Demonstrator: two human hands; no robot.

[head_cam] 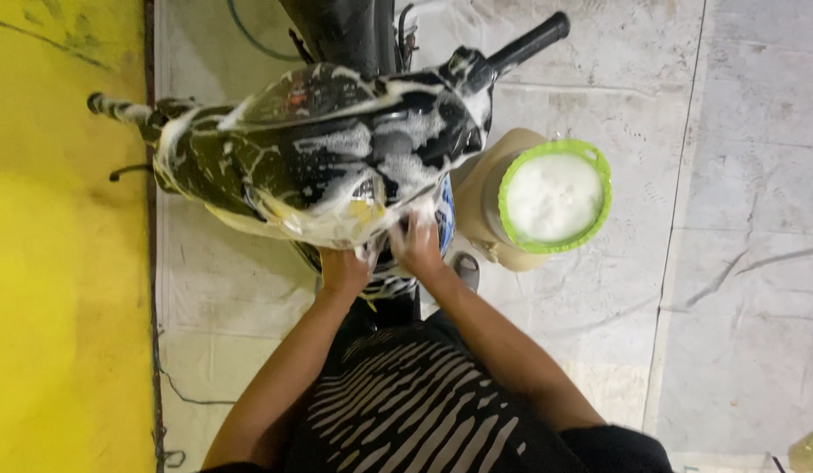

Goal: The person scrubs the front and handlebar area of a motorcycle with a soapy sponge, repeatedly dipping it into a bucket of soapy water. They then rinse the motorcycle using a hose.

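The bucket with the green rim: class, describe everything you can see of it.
The bucket is round, with a bright green rim and a tan or beige body as it looks from above, probably plastic. It stands upright on the pale floor, filled nearly to the rim with white foam. It sits just right of the soapy motorcycle; neither hand touches it.

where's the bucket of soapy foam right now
The green-rimmed bucket stands on the pale floor right of the soapy motorcycle, just beyond the right hand, below the handlebar grip.
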